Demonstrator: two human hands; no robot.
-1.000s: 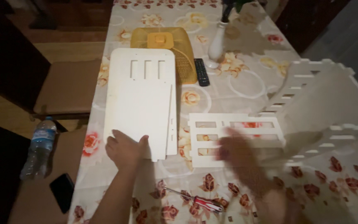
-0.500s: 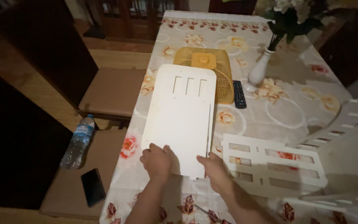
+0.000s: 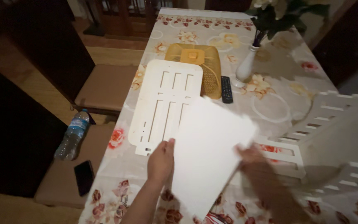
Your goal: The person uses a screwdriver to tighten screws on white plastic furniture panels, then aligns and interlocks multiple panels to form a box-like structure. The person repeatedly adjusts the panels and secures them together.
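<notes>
Dim room, warm light falling mostly on the table [image 3: 270, 103], which wears a pale cloth printed with red and yellow flowers. Wooden floor [image 3: 34, 74] on the left, plank boards, brownish. Two chairs with tan cushions, one [image 3: 104, 87] tucked against the table's left edge, another [image 3: 56, 182] nearer the camera. Dark furniture [image 3: 9, 137] fills the left side. Dark wooden railing or chair backs [image 3: 125, 16] at the far end.

Slotted panel [image 3: 164, 105] on table [image 3: 278, 112], basket [image 3: 195, 62] behind, remote [image 3: 226, 89] right, vase [image 3: 245, 68] beyond.
</notes>
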